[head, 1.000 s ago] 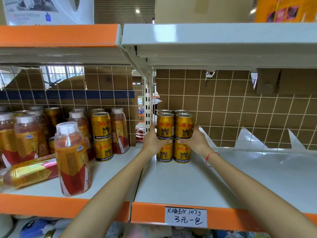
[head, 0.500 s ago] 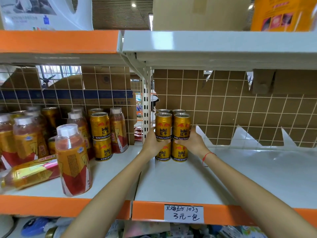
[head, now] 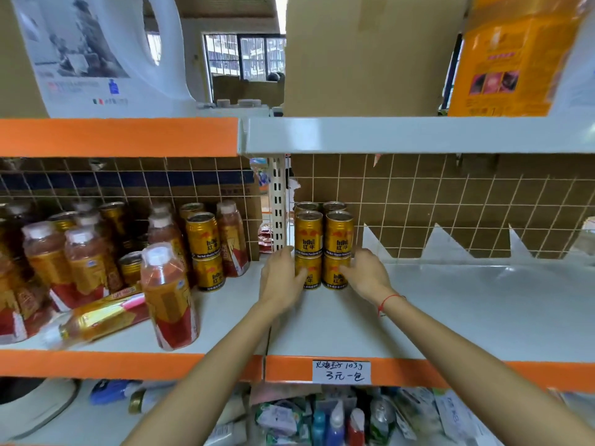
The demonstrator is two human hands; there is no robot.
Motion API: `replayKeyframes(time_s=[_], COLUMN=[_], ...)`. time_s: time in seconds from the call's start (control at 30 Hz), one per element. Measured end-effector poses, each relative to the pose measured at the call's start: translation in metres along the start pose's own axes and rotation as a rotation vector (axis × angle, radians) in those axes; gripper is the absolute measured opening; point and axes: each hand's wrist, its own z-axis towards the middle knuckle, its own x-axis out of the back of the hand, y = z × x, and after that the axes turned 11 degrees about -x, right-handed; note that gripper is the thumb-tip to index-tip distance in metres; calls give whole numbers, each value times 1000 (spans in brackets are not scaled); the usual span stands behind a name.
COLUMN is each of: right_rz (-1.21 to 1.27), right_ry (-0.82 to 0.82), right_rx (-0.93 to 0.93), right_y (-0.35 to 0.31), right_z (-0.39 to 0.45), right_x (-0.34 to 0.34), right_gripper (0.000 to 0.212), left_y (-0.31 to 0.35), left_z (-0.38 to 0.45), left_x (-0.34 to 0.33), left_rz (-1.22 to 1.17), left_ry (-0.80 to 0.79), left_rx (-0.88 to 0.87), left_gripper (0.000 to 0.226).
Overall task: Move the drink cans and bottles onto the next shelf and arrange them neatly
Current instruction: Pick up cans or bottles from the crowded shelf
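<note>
On the right shelf (head: 450, 317), far left corner: a block of gold cans (head: 323, 246), stacked two high, stands against the white upright (head: 277, 204), with more cans behind.
Left hand (head: 281, 278): your fingers are loosely spread and pressed to the left side of the lower front can; nothing is gripped.
Right hand (head: 365, 275): your fingers are half open, tips touching the right side of the lower right can; nothing is held. A red cord (head: 388, 300) circles that wrist.
Step in hand: you appear to be squaring the bottom row of the stack.
How to do it well: press both lower cans inward evenly, so that the upper ones ride along and do not tip. Keep the labels facing front and the pairs flush.
Still to move: on the left shelf (head: 225, 304), a two-can stack (head: 206, 252), several orange bottles, one tall bottle (head: 169, 297) near the front edge, and one bottle lying on its side (head: 99, 318).
Risk: the upper cans sit only on the rims below, so a one-sided push could topple them.
Room: the right shelf is bare to the right of the cans.
</note>
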Motion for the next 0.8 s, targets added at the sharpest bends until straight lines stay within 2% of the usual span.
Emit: replayKeyframes(time_s=[0.13,0.33,0.47,0.7,0.8], right_rz=[-47,-51,-39,11,11], right_ry=[20,71,65,-31,-89], right_rx=[56,190,285,375,409], right_y=[-6,-19,-24,-32,-43], right_z=[-20,-47,-67,-87,-100], right_x=[6,16,21,25,18], right_gripper=[20,15,15,30,46], left_y=[10,25,29,33,35], left_z=[-17,-37,-51,-91,-115], left_x=[21,48,60,79,95], left_rz=[47,106,180,202,236], left_ry=[-15,9,27,74,122], left_rx=[-29,-78,-36,72,132], left_gripper=[38,42,43,46,46])
